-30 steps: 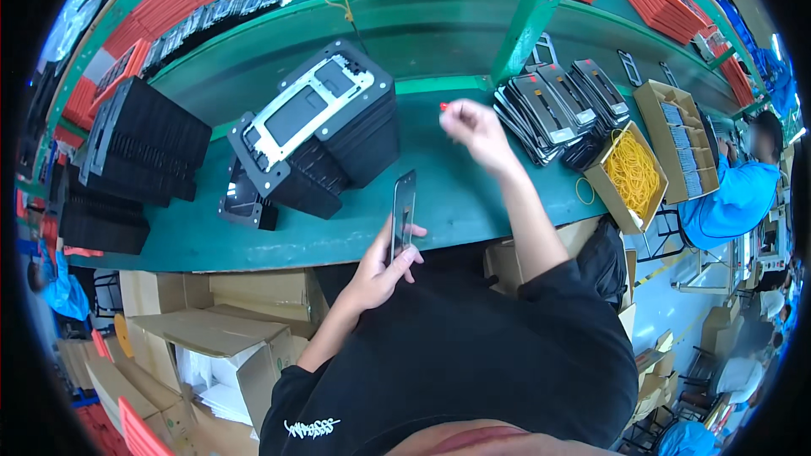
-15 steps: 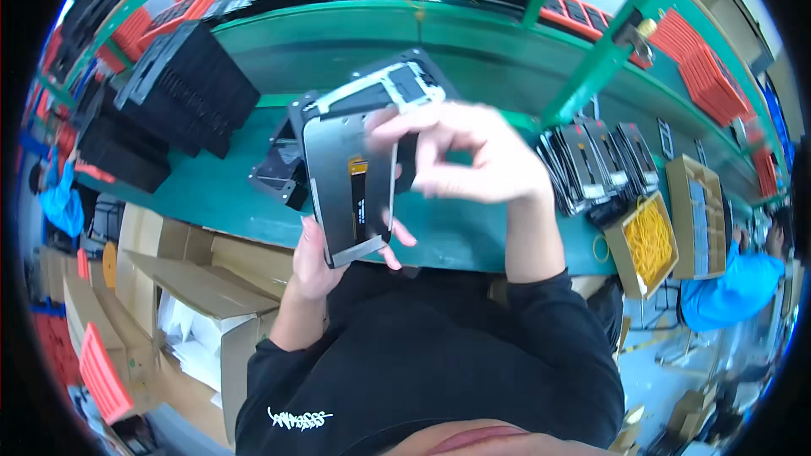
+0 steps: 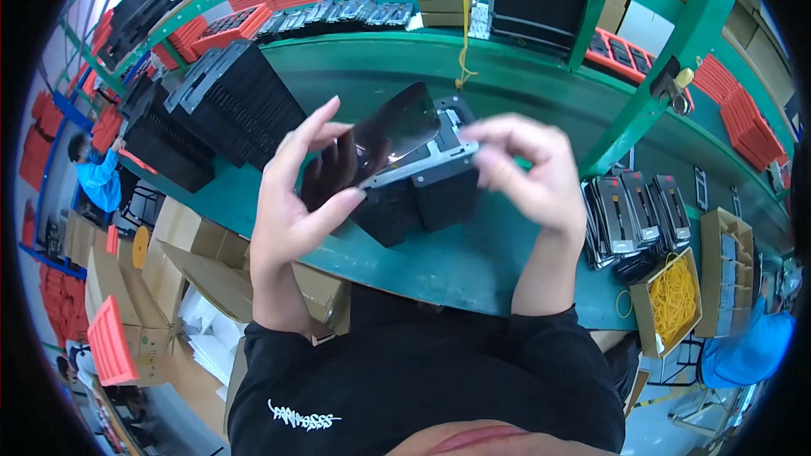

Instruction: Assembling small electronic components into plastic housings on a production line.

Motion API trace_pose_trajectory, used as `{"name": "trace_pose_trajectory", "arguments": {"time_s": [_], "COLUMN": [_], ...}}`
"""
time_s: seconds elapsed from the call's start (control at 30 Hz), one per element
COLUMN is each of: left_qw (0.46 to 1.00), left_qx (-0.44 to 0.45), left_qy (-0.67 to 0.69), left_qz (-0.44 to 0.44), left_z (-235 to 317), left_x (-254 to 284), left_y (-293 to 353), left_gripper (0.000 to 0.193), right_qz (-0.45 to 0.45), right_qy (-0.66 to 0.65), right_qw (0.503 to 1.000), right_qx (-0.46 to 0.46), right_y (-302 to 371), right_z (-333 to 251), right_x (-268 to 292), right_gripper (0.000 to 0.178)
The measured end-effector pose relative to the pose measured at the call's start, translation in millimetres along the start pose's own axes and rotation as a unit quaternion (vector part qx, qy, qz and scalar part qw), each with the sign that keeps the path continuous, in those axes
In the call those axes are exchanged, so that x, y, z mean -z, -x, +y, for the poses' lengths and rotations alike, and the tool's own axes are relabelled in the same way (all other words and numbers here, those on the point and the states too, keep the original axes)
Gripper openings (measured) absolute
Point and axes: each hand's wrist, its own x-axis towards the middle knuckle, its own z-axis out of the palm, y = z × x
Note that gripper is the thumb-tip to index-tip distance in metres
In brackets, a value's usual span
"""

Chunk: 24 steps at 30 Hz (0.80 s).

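My left hand (image 3: 291, 190) is closed round the edge of a phone screen (image 3: 380, 139), its glossy dark face turned up and reflecting light. The screen is tilted over a silver phone frame (image 3: 439, 152) lying on a black fixture (image 3: 448, 194). The left thumb presses near the frame's near-left corner. My right hand (image 3: 532, 169), slightly blurred, has thumb and index finger closed at the right end of the frame. The screen's underside is hidden, and I cannot tell whether it touches the frame.
Tall stacks of black trays (image 3: 236, 101) stand at the left. On the right are phone parts (image 3: 621, 215), a box of yellow rubber bands (image 3: 672, 300) and a divided carton (image 3: 725, 270). A yellow cord (image 3: 465, 34) hangs above the bench. Open cartons (image 3: 203, 270) sit at the lower left.
The screen has turned from its grey back with the flex cable to its glossy face and moved over the frame. My right hand has moved to the frame's right end.
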Motion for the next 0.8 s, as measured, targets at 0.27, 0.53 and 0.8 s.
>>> {"name": "trace_pose_trajectory", "arguments": {"time_s": [0.27,0.53,0.8], "left_qw": [0.971,0.971,0.973], "left_qx": [0.025,0.049,0.037], "left_qy": [-0.233,-0.229,-0.220], "left_qz": [-0.044,-0.051,-0.055], "left_z": [-18.9,-20.0,-10.1], "left_x": [-39.2,-50.5,-47.4], "left_y": [-40.6,-52.3,-44.9], "left_gripper": [0.083,0.084,0.083], "right_qz": [0.238,0.147,0.036], "right_qy": [0.080,0.060,0.140], "right_qw": [0.950,0.954,0.951], "right_qx": [-0.184,-0.253,-0.272], "right_y": [-4.4,-9.2,-2.9], "right_z": [37.7,55.4,72.2], "right_x": [27.6,21.0,12.1], "right_gripper": [0.029,0.048,0.058]}}
